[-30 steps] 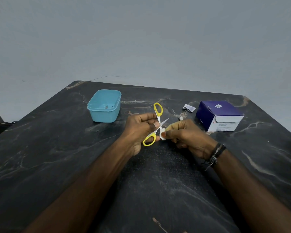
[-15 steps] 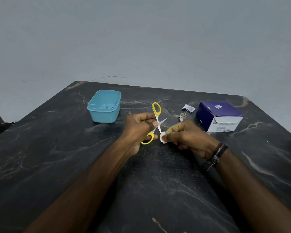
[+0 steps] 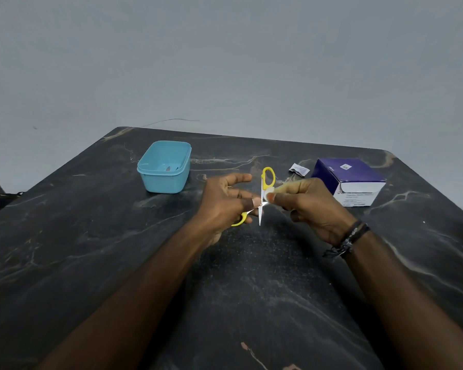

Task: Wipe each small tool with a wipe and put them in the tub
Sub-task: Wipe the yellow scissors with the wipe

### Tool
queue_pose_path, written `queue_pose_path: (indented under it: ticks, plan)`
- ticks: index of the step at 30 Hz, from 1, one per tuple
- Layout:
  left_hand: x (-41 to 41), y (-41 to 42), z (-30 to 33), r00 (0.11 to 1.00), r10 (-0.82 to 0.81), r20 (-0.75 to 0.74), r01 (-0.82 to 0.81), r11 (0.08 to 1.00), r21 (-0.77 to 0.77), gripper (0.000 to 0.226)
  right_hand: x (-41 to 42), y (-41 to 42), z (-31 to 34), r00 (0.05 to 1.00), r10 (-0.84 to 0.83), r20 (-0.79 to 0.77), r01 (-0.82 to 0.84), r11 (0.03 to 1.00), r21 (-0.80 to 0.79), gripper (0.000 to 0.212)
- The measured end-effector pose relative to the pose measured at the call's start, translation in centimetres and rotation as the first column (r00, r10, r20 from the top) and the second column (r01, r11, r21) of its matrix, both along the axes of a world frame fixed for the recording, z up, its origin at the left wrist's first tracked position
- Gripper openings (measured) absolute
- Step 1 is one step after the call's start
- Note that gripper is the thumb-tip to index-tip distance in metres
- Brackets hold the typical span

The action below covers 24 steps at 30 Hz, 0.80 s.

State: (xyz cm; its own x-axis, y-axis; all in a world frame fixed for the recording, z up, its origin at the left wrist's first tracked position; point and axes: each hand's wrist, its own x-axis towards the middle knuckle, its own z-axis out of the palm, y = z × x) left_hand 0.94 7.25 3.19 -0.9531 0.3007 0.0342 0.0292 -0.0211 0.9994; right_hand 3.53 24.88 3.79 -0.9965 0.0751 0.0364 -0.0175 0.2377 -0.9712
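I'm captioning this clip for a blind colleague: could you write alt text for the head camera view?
Over a dark marble-patterned table, a person's left hand holds small yellow-handled scissors open while the right hand pinches a white wipe against one blade. A light blue tub sits to the left; a purple box and a small torn packet lie to the right.

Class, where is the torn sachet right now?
In the head view, the sachet lies on the table's far right, between the scissors and the purple box.
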Motion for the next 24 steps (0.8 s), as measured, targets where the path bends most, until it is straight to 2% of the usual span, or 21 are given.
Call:
queue_pose_path:
  ticks: [7, 15, 20, 24]
  plan:
    - [-0.2, -0.1, -0.7, 0.998, -0.015, -0.066, 0.012, 0.999, -0.039, 0.039, 0.1, -0.9, -0.7, 0.998, -0.032, 0.056, 0.035, 0.998, -0.05, 0.011]
    - [-0.1, 0.2, -0.3, 0.991, 0.024, -0.129, -0.032, 0.997, -0.065, 0.044, -0.4, -1.7, -1.2, 0.993, -0.055, 0.108, 0.079, 0.968, -0.239, 0.012]
    - [0.0, 0.1, -0.5, 0.988, 0.04, -0.148, -0.053, 0.995, -0.082, 0.044, -0.4, -1.4, -1.4, 0.99, -0.007, 0.14, 0.034, 0.982, -0.188, 0.021]
    - [0.0, 0.3, -0.6, 0.988, 0.043, -0.145, -0.053, 0.996, -0.069, 0.042, -0.5, -1.4, -1.3, 0.99, -0.094, 0.103, 0.116, 0.967, -0.226, 0.016]
